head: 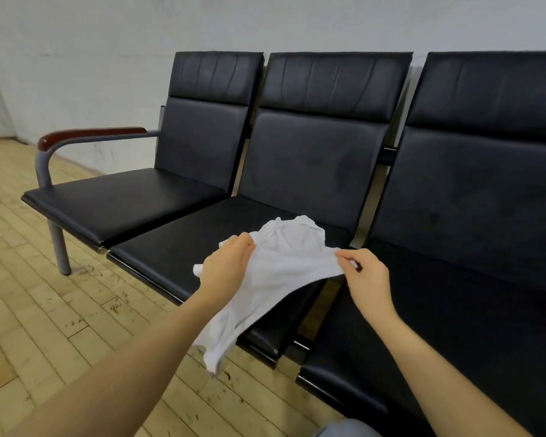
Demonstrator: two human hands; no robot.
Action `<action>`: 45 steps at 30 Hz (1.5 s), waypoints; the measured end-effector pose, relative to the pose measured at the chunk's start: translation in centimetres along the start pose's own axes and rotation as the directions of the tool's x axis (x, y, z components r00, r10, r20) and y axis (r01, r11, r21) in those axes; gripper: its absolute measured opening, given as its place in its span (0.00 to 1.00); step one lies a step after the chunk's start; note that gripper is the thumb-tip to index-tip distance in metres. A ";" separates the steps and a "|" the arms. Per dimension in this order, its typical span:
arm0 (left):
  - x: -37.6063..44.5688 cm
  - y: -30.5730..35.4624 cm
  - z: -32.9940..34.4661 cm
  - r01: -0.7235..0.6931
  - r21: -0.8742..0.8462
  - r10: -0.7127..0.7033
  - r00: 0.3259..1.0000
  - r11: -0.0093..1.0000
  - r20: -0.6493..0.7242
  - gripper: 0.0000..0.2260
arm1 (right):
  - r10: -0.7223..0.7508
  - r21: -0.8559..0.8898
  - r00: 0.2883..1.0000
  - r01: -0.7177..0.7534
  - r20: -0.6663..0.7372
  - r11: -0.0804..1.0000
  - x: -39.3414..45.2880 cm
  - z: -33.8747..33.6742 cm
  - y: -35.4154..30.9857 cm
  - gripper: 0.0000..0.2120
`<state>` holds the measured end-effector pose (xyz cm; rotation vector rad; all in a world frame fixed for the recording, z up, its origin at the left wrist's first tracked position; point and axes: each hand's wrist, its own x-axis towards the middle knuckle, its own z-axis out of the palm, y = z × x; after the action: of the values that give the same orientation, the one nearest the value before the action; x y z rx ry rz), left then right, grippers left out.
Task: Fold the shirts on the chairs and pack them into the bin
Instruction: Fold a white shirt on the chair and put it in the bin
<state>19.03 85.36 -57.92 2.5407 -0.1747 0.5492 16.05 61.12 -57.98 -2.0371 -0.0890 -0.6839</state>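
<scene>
A crumpled white shirt [281, 263] is lifted over the front of the middle black seat [171, 247] of a three-seat bench. My left hand [226, 266] grips its left edge, and my right hand [364, 275] pinches its right edge. The far part of the shirt rests bunched on the seat, while its lower end hangs past the seat's front edge toward the floor. No bin is in view.
The left seat [120, 200] carries a wood-topped metal armrest [89, 137]. The right seat [454, 326] lies close under my right arm. A pale wall stands behind the bench, and light wooden flooring [44, 326] spreads to the left and front.
</scene>
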 end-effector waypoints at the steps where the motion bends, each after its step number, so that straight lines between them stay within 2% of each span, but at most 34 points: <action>1: 0.5 1.0 -0.3 -0.036 0.005 0.036 0.999 0.999 -0.014 0.06 | -0.019 -0.007 0.999 0.019 -0.038 1.000 0.3 -1.2 -0.2 0.07; 4: 1.9 4.5 -1.1 -0.210 0.042 0.214 0.967 0.977 -0.139 0.07 | -0.068 -0.049 0.990 0.062 -0.128 0.997 1.0 -5.1 -1.1 0.08; 7: 3.5 8.1 -1.7 -0.412 0.090 0.419 0.857 0.907 -0.300 0.09 | -0.099 -0.095 0.975 0.081 -0.201 0.992 1.4 -9.2 -1.9 0.08; 10: 5.2 12.0 -1.8 -0.526 0.139 0.535 0.749 0.839 -0.391 0.11 | -0.133 -0.158 0.954 0.092 -0.270 0.983 1.2 -13.1 -2.5 0.07; 13: 6.2 16.0 -1.7 -0.600 0.127 0.587 0.679 0.790 -0.441 0.13 | -0.183 -0.226 0.918 0.107 -0.351 0.968 0.7 -16.9 -3.0 0.08; 17: 6.1 21.3 -1.1 -0.691 0.100 0.642 0.595 0.716 -0.484 0.09 | -0.223 -0.314 0.871 0.084 -0.439 0.946 -0.3 -21.8 -3.2 0.08; 21: 4.6 26.0 -0.2 -0.796 0.036 0.669 0.483 0.605 -0.564 0.10 | -0.277 -0.430 0.821 0.044 -0.498 0.902 -1.9 -25.9 -3.0 0.08; 24: 3.2 29.1 0.6 -0.837 -0.029 0.650 0.447 0.547 -0.614 0.11 | -0.281 -0.439 0.781 0.009 -0.557 0.898 -3.5 -28.1 -2.8 0.08; 29: 1.4 32.9 2.7 -0.855 -0.115 0.657 0.468 0.505 -0.591 0.11 | -0.274 -0.469 0.742 -0.061 -0.612 0.881 -5.5 -30.4 -2.3 0.08; 31: 0.7 33.5 4.1 -0.849 -0.164 0.662 0.499 0.502 -0.558 0.11 | -0.243 -0.471 0.743 -0.109 -0.624 0.876 -6.3 -30.8 -1.6 0.08; 33: -0.2 33.4 5.7 -0.821 -0.226 0.662 0.559 0.524 -0.498 0.11 | -0.194 -0.445 0.755 -0.141 -0.626 0.884 -7.3 -30.8 -0.8 0.08; 35: -1.4 32.9 7.1 -0.761 -0.303 0.680 0.649 0.573 -0.343 0.10 | -0.133 -0.419 0.781 -0.177 -0.611 0.891 -8.4 -30.4 0.1 0.09; 37: -2.7 31.9 8.5 -0.680 -0.368 0.697 0.709 0.634 -0.108 0.10 | -0.086 -0.429 0.816 -0.208 -0.572 0.879 -9.5 -29.8 1.1 0.10; 40: -4.2 30.1 9.7 -0.591 -0.441 0.697 0.707 0.676 0.121 0.12 | -0.019 -0.453 0.875 -0.232 -0.484 0.861 -10.9 -28.6 2.6 0.11; 45: -6.3 26.3 10.8 -0.412 -0.521 0.614 0.727 0.748 0.307 0.13 | 0.091 -0.516 0.947 -0.246 -0.307 0.821 -12.0 -25.7 4.3 0.13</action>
<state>11.02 57.41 -56.48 2.1156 -1.1085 0.0577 -3.74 40.40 -57.28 -2.4302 0.5042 -0.9440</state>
